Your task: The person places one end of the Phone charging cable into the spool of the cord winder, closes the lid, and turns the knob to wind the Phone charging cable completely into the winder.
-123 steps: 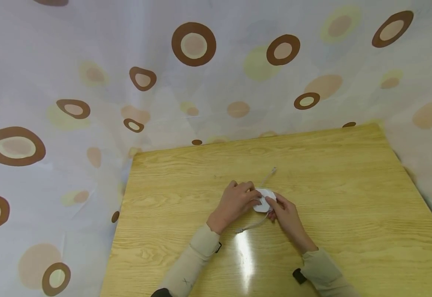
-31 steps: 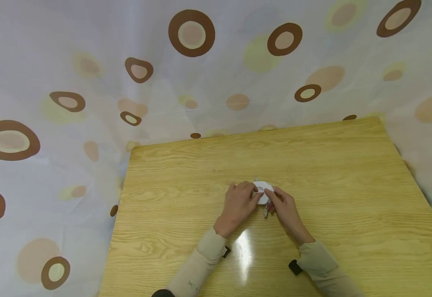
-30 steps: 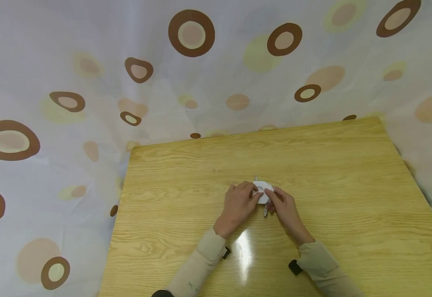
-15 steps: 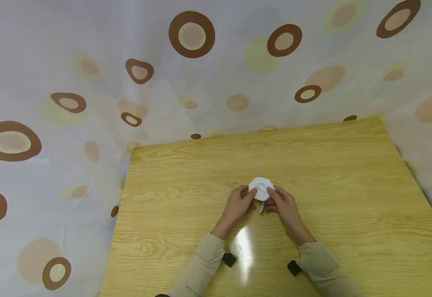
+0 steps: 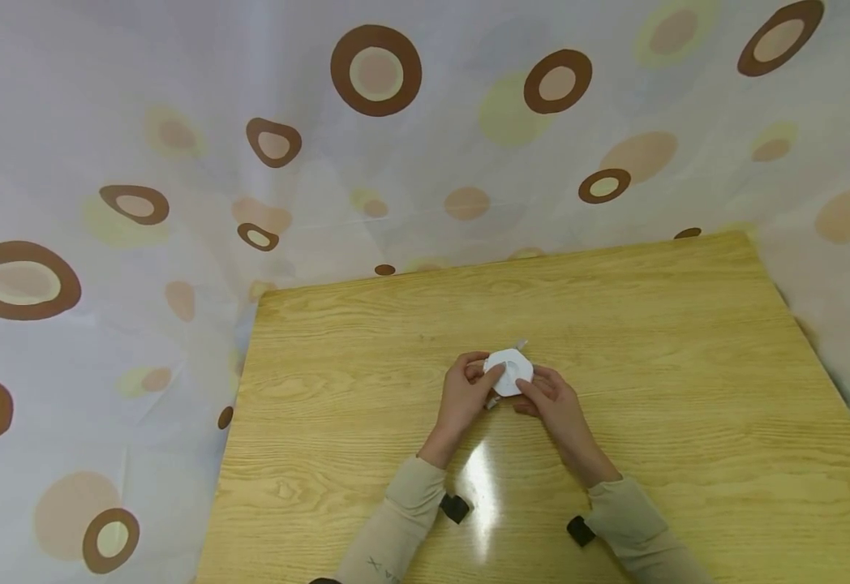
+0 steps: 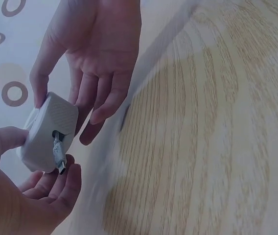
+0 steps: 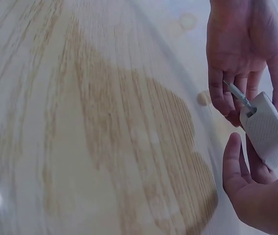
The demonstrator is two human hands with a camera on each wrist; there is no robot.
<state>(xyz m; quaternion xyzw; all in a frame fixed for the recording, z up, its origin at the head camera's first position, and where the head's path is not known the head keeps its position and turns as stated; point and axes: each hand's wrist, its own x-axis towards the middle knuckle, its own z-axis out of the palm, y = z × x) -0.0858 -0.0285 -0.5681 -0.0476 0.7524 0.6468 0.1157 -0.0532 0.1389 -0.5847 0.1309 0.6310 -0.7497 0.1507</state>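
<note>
Both hands hold a white, flat, many-sided retractable charging cable case (image 5: 510, 371) over the middle of the table. My left hand (image 5: 465, 395) grips its left side, thumb on the top face and fingers beneath. On the right side my right hand (image 5: 560, 412) pinches it between thumb and fingers. A short plug (image 5: 522, 344) sticks out at the far edge, and another plug (image 5: 494, 401) at the near edge. In the left wrist view a metal-tipped connector (image 6: 59, 154) comes out of a slot in the case's textured side wall. The right wrist view shows a connector (image 7: 239, 94) pointing toward the left hand's fingers.
The wood-grain table (image 5: 367, 341) spreads under both hands. A pale sheet with brown ring patterns (image 5: 425, 146) rises along its far and side edges. Black wrist straps (image 5: 581, 530) hang by the beige sleeves (image 5: 416, 503).
Both cable ends, long and trailing four seconds ago, are now short stubs at the case. The left hand has moved from the case's face to its edge, and the case has turned slightly.
</note>
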